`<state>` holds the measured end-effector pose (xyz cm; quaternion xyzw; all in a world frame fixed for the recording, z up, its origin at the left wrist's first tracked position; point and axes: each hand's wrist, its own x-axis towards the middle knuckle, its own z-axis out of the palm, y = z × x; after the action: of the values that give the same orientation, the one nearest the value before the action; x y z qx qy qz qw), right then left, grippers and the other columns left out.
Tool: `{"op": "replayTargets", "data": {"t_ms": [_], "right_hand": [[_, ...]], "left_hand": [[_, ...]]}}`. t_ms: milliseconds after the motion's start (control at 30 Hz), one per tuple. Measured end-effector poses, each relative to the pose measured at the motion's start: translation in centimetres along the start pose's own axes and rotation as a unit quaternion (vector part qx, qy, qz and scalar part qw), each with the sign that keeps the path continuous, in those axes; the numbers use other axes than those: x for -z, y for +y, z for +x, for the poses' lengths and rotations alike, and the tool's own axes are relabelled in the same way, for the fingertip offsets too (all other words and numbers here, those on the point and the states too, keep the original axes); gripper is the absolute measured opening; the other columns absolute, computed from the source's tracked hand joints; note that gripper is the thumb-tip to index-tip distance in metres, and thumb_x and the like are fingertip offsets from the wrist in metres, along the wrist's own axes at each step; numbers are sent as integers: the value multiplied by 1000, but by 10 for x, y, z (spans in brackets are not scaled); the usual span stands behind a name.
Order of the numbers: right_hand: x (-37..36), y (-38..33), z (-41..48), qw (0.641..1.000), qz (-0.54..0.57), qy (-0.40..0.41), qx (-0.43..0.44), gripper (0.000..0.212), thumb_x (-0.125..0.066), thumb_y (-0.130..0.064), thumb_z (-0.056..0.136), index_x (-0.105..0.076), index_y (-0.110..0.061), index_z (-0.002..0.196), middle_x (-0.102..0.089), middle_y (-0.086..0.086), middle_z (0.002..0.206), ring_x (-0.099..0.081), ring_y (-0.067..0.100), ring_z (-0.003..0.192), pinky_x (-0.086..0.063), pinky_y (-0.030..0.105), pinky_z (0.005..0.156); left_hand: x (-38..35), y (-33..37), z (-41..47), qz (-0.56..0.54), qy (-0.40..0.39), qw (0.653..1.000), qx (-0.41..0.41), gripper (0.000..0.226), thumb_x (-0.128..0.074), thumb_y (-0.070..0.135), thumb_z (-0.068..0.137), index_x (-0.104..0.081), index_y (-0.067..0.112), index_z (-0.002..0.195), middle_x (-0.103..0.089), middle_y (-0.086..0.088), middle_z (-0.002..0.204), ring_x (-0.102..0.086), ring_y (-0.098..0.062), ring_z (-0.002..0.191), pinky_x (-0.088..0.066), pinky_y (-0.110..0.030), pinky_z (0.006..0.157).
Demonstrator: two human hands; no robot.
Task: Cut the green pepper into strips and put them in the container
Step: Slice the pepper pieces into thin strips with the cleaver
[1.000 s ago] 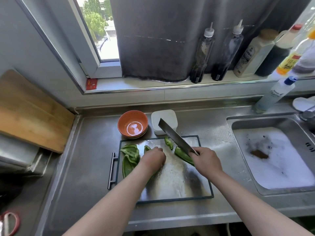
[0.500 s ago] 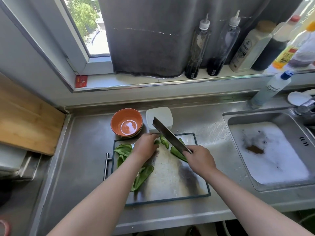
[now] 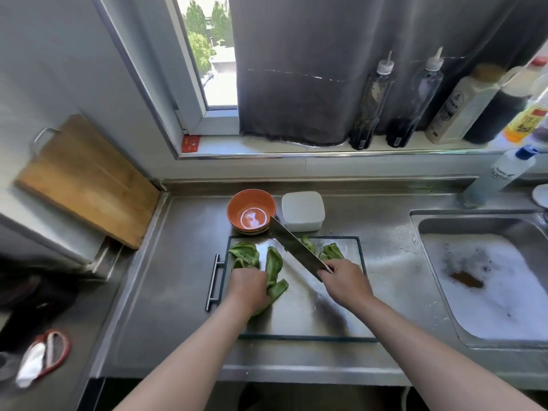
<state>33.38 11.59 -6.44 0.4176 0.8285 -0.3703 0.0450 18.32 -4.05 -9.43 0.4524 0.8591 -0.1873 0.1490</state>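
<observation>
1. Your left hand point(image 3: 249, 287) is curled, knuckles up, on top of the long pepper piece point(image 3: 274, 269). It pins the piece flat so it will not slip when the blade comes.
2. Your right hand point(image 3: 345, 281) is wrapped tight round the knife point(image 3: 296, 250). The handle is hidden inside your fist. The blade points away from you and over toward your left hand, with its tip up near the orange bowl point(image 3: 251, 210). I cannot tell if the edge touches anything.
3. A bunch of pepper point(image 3: 244, 254) lies just past your left hand. Some smaller bits point(image 3: 332, 251) lie just past your right hand, behind the blade. All of it sits on the steel board point(image 3: 311, 310) under both hands. I think the spare pieces are off to the sides so the spot between your hands is free for cutting.
4. The white container point(image 3: 302, 210) waits beyond the knife tip, just off the far edge of the board — close, so strips have a short trip. I see no pepper in it, and I cannot tell if it is open.
5. The pieces look wide, not like strips, so I think you are at the cutting step. Bring the blade down beside your left knuckles — and keep your fingertips tucked in.
</observation>
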Motion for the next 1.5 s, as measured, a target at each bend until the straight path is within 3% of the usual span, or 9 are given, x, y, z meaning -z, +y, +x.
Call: {"op": "replayTargets", "data": {"t_ms": [333, 433, 633, 767, 967, 1133, 1233, 1300, 1500], "right_hand": [[1, 24, -19, 1000, 8, -3, -6, 25, -55, -29, 89, -58, -16, 68, -58, -1, 60, -54, 22, 63, -33, 30, 55], [7, 31, -21, 1000, 13, 6, -10, 24, -56, -28, 89, -59, -18, 68, -57, -1, 60, -55, 24, 64, -32, 29, 55], [20, 41, -19, 999, 41, 15, -7, 24, -56, -30, 95, -68, -22, 75, -65, -1, 70, -60, 24, 68, -38, 30, 56], [30, 38, -15, 998, 58, 22, -1, 28, -55, -29, 98, -67, -19, 74, -62, -1, 68, -55, 20, 64, -36, 29, 56], [31, 31, -9, 998, 53, 38, -1, 29, -53, -31, 98, -63, -24, 72, -61, -5, 67, -54, 17, 64, -36, 29, 55], [19, 17, -6, 999, 30, 30, 10, 29, -51, -33, 98, -60, -23, 73, -60, 0, 65, -53, 20, 62, -35, 30, 55], [6, 1, -5, 999, 29, 19, 26, 27, -50, -34, 99, -61, -27, 74, -60, -3, 65, -56, 19, 66, -35, 30, 56], [-3, -13, -5, 999, 31, 12, 37, 27, -50, -33, 100, -61, -25, 76, -61, -4, 68, -57, 19, 67, -37, 31, 57], [-36, -46, -4, 999, 20, 3, 49, 25, -49, -34, 99, -62, -24, 81, -64, -5, 72, -60, 17, 69, -47, 35, 61]], "left_hand": [[-4, 29, -10, 50, -38, 994, 89, 34, -54, 37, 92, -60, 19, 120, -58, -2, 119, -58, -21, 107, -47, -29, 78], [-1, 36, -9, -8, -44, 993, 110, 24, -54, 34, 92, -66, 20, 108, -66, 2, 104, -65, -17, 91, -43, -21, 62], [5, 41, -6, -89, 61, 993, 55, 27, -49, 41, 91, -67, 21, 96, -65, 3, 94, -62, -18, 82, -41, -24, 59], [13, 45, 14, -71, 140, 987, -36, 29, -47, 32, 94, -72, 20, 102, -64, -1, 100, -57, -22, 96, -40, -30, 66], [13, 54, 60, -24, 131, 990, -41, 30, -46, 4, 91, -69, 12, 109, -59, -7, 113, -50, -29, 112, -36, -33, 73], [2, 33, 63, -160, 167, 971, -55, 29, -51, 5, 89, -68, 13, 111, -58, -8, 113, -54, -29, 110, -44, -36, 74], [-7, 1, 50, -280, 256, 925, -9, 22, -61, -5, 74, -70, 9, 89, -61, -8, 90, -59, -32, 86, -39, -32, 58], [-13, -25, 41, -341, 275, 897, 64, 20, -58, -4, 78, -68, 11, 87, -62, -7, 90, -58, -30, 86, -44, -35, 63], [-23, -86, 43, -416, 128, 875, 212, 36, -51, 29, 98, -58, 16, 131, -57, -13, 127, -48, -33, 122, -42, -41, 98]]}}
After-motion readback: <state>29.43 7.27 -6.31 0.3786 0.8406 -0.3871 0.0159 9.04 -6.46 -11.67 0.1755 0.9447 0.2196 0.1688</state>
